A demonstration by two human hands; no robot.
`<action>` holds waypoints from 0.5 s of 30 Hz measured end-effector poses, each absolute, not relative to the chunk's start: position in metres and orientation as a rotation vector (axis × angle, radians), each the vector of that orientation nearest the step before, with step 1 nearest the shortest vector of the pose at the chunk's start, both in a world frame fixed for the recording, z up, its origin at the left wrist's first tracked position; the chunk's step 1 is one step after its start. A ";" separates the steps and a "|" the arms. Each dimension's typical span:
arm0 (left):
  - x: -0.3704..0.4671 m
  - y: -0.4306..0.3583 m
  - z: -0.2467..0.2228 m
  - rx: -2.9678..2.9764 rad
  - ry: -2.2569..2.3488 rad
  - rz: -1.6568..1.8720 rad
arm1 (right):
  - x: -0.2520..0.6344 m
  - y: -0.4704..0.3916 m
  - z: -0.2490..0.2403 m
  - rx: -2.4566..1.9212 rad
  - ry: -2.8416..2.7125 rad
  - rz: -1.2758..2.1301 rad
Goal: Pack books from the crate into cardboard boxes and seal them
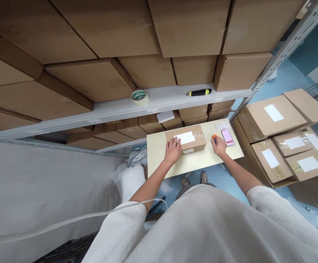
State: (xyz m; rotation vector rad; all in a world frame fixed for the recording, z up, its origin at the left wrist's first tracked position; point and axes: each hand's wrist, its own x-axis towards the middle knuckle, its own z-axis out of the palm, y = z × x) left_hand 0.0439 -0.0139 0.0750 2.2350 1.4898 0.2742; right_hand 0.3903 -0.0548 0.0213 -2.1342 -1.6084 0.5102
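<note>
On the pale yellow table (159, 164), a closed cardboard box (194, 147) bears a white label (185, 137) on top. My left hand (173, 150) rests with its fingers out on the left side of the box, touching the label's edge. To the right of the box, my right hand (218, 146) is closed around a small orange object (215, 136) with a dark blue part, mostly hidden by the fingers. A phone (227, 137) with a pink screen lies just beyond that hand.
Large cartons (189, 25) fill the shelf (170, 95) ahead. A tape roll (139, 97) and a black-and-yellow utility knife (199, 92) lie on its edge. Labelled boxes (271, 155) are stacked at the right. A white cable (79, 218) crosses the lower left.
</note>
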 end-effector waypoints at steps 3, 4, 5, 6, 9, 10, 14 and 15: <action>0.044 -0.015 0.074 2.229 1.501 0.270 | 0.414 -0.068 0.009 -2.283 -1.547 0.544; 0.044 -0.015 0.074 2.225 1.506 0.266 | 0.419 -0.071 0.005 -2.323 -1.540 0.546; 0.045 -0.015 0.074 2.222 1.510 0.264 | 0.423 -0.073 0.000 -2.361 -1.536 0.549; 0.044 -0.015 0.073 2.219 1.513 0.261 | 0.425 -0.074 -0.004 -2.396 -1.535 0.557; 0.044 -0.015 0.072 2.230 1.516 0.241 | 0.428 -0.076 -0.017 -2.442 -1.557 0.597; 0.044 -0.015 0.072 2.237 1.519 0.232 | 0.428 -0.075 -0.021 -2.442 -1.564 0.614; 0.043 -0.016 0.071 2.263 1.533 0.190 | 0.426 -0.074 -0.028 -2.456 -1.566 0.729; 0.043 -0.015 0.071 2.277 1.537 0.173 | 0.425 -0.074 -0.027 -2.474 -1.569 0.751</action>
